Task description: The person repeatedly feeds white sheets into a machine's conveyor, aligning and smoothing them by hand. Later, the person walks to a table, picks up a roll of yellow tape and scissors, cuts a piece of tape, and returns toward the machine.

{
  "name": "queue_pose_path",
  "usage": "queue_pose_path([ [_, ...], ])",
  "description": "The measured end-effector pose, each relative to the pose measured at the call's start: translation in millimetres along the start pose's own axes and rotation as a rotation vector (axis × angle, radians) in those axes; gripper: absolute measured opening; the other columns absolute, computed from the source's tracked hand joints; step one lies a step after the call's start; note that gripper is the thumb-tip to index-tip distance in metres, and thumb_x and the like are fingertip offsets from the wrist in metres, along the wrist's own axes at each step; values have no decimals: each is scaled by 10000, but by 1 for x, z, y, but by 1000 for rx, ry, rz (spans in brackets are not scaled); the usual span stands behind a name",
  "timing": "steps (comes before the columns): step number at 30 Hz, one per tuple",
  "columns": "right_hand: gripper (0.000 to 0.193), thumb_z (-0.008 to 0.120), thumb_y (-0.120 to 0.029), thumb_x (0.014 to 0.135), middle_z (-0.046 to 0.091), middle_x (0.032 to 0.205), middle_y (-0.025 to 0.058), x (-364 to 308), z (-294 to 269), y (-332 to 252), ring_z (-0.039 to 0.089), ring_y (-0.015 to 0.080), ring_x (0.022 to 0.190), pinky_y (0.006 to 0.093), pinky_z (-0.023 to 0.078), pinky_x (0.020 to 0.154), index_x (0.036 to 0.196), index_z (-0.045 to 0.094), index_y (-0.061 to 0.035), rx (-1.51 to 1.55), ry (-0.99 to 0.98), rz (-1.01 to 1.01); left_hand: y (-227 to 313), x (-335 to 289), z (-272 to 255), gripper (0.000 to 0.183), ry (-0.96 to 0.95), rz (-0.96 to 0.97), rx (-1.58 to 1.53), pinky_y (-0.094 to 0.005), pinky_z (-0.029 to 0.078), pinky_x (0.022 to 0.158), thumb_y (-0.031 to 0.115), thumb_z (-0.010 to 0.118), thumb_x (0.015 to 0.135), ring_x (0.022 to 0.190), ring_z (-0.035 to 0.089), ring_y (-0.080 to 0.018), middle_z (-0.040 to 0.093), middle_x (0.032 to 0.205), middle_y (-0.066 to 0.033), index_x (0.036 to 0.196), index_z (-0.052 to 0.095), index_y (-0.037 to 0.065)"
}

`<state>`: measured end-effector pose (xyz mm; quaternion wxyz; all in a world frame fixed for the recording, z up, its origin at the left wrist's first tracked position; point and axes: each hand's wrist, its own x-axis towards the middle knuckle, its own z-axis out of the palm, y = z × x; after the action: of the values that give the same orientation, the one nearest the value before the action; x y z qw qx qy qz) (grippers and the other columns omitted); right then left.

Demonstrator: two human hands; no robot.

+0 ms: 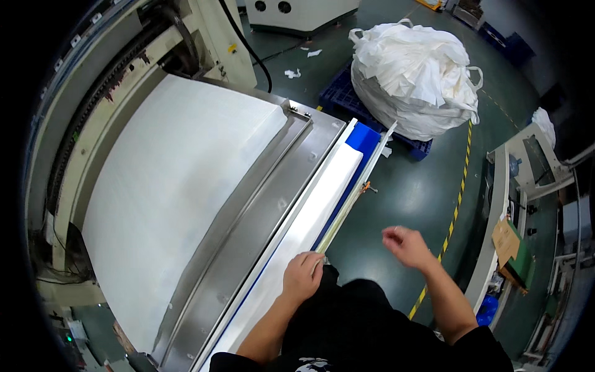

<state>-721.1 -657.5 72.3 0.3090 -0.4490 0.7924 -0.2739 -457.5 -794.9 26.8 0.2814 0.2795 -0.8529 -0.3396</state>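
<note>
My left hand [303,274] rests at the outer edge of a machine bed, its fingers bent closed over the pale rail [334,230]. Whatever lies under those fingers, if anything, is hidden. Beside it runs a long folded band of white material [310,214] on a blue strip [364,137]. Held up over the floor to the right of the rail, my right hand [408,247] has its fingers curled in, and nothing shows in it. Further left, a broad white sheet [180,180] lies across the machine beside a bare metal plate [260,229].
A big white sack [390,102] heaped with white cloth-like pieces stands on a blue pallet [338,90] at the back. An orange-handled clamp-like part [367,186] juts from the rail. A pale machine frame [499,204] stands at right, beyond yellow-black floor tape [460,201].
</note>
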Motion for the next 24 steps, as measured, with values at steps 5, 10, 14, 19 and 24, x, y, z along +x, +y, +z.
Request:
queue_pose_path([
  [5,327,647,-180,856,662,959,93,94,-47,-4,640,162,865,287,507,777,1131,585,-15,118,48,4,7,41,15,147,4,-68,-64,-380,487,710,40,627,787,817,614,-300,650,908,-102,932,642,63],
  [10,441,681,-201,822,648,1044,130,217,-59,3,635,195,918,306,503,819,1197,550,-9,74,-66,-124,9,53,26,157,37,-310,-130,-367,497,753,57,627,787,854,624,-303,648,927,-123,941,654,53],
  [14,541,729,-269,772,639,1069,149,320,-50,22,626,224,949,325,496,846,1201,546,6,-112,-249,-75,8,69,41,151,165,-474,-80,-368,495,758,56,626,797,859,623,-308,645,931,-132,945,652,52],
  [19,575,766,-311,730,646,1030,155,400,-31,43,617,241,961,331,486,860,1154,570,23,-325,-647,-39,15,121,70,136,386,-670,-2,-358,498,752,29,619,805,850,624,-309,644,916,-138,940,639,28],
  [24,484,781,-281,704,657,940,118,417,-20,61,613,212,860,296,482,803,1047,612,16,-293,-819,-43,20,183,103,138,461,-772,5,-351,494,756,32,621,810,855,621,-310,641,916,-141,947,629,22],
])
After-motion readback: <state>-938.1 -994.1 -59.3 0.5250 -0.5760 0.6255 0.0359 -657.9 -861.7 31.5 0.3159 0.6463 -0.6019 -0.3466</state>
